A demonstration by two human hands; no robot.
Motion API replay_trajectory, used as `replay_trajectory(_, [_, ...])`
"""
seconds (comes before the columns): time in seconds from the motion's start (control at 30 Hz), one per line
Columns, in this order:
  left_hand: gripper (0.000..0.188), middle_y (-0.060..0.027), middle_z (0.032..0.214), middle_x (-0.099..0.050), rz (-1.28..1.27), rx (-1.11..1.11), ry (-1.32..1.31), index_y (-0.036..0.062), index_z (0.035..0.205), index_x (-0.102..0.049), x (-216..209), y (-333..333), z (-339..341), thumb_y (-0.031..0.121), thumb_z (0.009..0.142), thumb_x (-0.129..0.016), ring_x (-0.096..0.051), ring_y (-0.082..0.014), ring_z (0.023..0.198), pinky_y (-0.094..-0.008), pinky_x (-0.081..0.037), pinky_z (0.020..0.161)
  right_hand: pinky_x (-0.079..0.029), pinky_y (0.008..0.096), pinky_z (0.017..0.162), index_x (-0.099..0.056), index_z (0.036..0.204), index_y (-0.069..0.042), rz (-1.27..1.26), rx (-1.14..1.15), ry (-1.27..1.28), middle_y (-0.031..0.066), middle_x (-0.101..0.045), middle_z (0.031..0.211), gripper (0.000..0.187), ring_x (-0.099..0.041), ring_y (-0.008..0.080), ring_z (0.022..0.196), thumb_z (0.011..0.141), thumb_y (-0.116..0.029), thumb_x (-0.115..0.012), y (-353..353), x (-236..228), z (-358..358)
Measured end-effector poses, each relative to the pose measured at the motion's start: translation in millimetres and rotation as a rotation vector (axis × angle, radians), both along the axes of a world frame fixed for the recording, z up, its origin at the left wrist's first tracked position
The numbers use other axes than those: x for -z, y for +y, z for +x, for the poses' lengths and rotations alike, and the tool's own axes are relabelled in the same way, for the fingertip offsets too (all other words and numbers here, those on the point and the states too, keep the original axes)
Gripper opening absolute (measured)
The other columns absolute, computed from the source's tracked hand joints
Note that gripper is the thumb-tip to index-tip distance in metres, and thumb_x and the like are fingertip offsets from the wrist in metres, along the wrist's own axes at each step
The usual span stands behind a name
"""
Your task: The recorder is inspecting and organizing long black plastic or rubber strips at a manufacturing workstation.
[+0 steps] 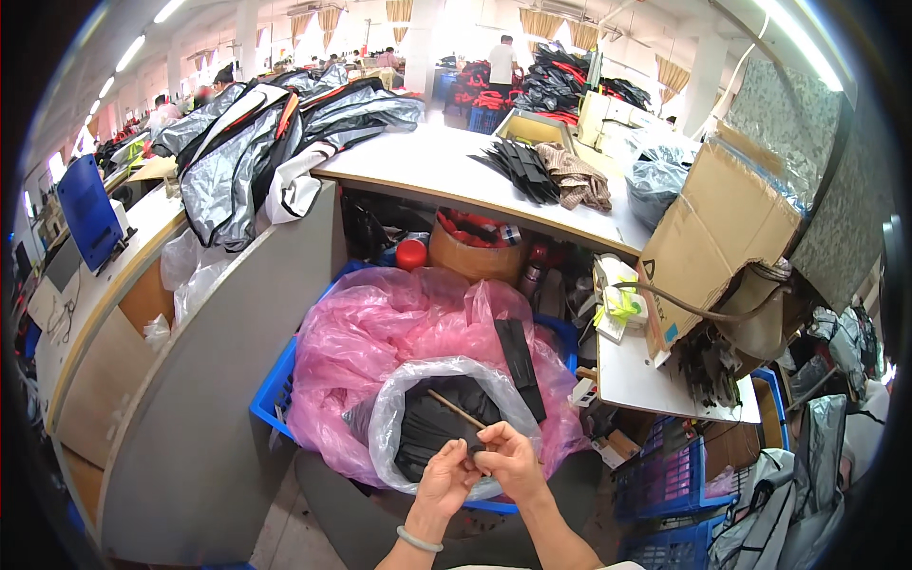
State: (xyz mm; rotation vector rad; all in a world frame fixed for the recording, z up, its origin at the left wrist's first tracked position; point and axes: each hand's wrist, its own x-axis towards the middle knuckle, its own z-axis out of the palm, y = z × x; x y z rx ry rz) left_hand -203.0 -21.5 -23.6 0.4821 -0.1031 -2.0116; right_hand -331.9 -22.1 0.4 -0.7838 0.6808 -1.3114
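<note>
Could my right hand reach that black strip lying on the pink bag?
Probably yes. The black strip lies uncovered on the pink bag just above the right hand, though that hand is pinching a dark piece.

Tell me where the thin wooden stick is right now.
In the head view, the wooden stick lies low in the centre, slanting across the black pieces in the clear plastic bag, just above both hands, inside the pink-lined blue crate.

one head-worn fisheye view – looking steeply down, close over the hands (480, 465).
</note>
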Motion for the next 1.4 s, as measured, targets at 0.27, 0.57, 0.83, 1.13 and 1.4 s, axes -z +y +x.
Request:
replay_trajectory(0.27, [0.01, 0.0013, 0.056, -0.048, -0.114, -0.107, -0.194, 0.007, 0.08, -0.056, -9, 4, -10, 0.012, 0.087, -0.061, -0.042, -0.0057, 0.046, -0.0195, -0.03, 0.04, -0.048, 0.0226, 0.057, -0.06, 0.088, 0.004, 0.139, 0.215, 0.048, 0.0077, -0.062, 0.076, 0.016, -0.057, 0.0114, 0.059, 0.073, 0.007, -0.063, 1, 14, -1])
replay_trajectory(0.57, [0.021, 0.0052, 0.053, -0.047, -0.353, -0.248, -0.677, 0.0074, 0.07, -0.053, -9, 7, -16, 0.016, 0.087, -0.063, -0.037, -0.0007, 0.043, -0.0173, -0.025, 0.039, -0.042, 0.0194, 0.056, -0.061, 0.094, 0.001, -0.271, 0.708, 0.717, 0.0056, -0.063, 0.079, 0.024, -0.052, 0.007, 0.061, 0.072, 0.008, -0.056, 13, 12, 30])
replay_trajectory(0.83, [0.025, 0.0067, 0.054, -0.044, -0.332, -0.213, -0.757, 0.0079, 0.068, -0.052, -12, 2, 1, 0.019, 0.088, -0.062, -0.034, 0.0001, 0.043, -0.0182, -0.023, 0.039, -0.036, 0.0175, 0.047, -0.056, 0.107, 0.002, 0.15, 0.217, 0.179, 0.006, -0.062, 0.085, 0.035, -0.048, 0.0031, 0.055, 0.073, 0.007, -0.058, 5, 10, 21])
replay_trajectory(1.13, [0.026, 0.0069, 0.053, -0.041, -0.192, -0.029, -0.472, 0.0076, 0.066, -0.052, -16, 13, 21, 0.018, 0.088, -0.062, -0.03, -0.0005, 0.041, -0.0193, -0.02, 0.038, -0.025, 0.0177, 0.035, -0.056, 0.101, -0.002, 0.342, -0.181, -0.502, 0.0005, -0.054, 0.069, 0.033, -0.031, 0.0032, 0.037, 0.07, 0.008, -0.06, 20, 28, 15])
replay_trajectory(1.4, [0.014, 0.0018, 0.057, -0.05, -0.268, -0.065, -0.528, 0.0032, 0.078, -0.056, -3, 14, 22, 0.013, 0.087, -0.061, -0.043, -0.0045, 0.045, -0.0181, -0.033, 0.041, -0.031, 0.0174, 0.036, -0.056, 0.105, 0.002, 0.377, -0.05, -0.376, 0.0, -0.053, 0.065, 0.031, -0.035, 0.0023, 0.037, 0.075, 0.008, -0.059, 10, 23, 18])
